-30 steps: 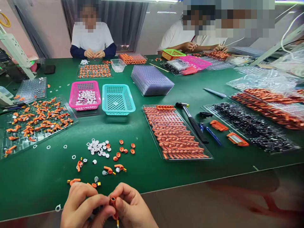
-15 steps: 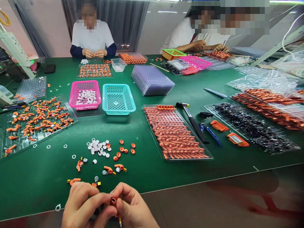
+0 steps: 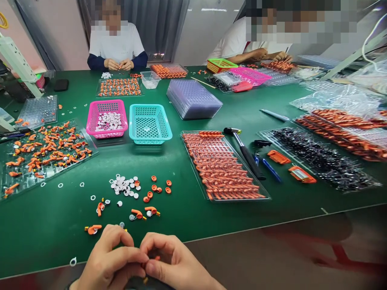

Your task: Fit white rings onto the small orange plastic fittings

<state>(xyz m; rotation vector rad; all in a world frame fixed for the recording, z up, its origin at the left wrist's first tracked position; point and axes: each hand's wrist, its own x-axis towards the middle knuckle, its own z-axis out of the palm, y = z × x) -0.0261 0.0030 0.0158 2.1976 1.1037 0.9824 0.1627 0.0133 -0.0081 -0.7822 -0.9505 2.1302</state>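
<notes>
Green worktable (image 3: 181, 219); curtain (image 3: 161, 30) at twelve o'clock
Orange part (image 3: 157, 258), mostly hidden, is pinched by left hand (image 3: 113, 257) and right hand (image 3: 175, 259).

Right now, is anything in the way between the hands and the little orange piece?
Nothing that I can see. The left hand and right hand pinch the orange piece between them, though they hide most of it.

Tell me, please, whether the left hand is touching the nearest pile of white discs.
Apart: the head view shows a strip of green table between the left hand and the white discs beyond it.
</notes>
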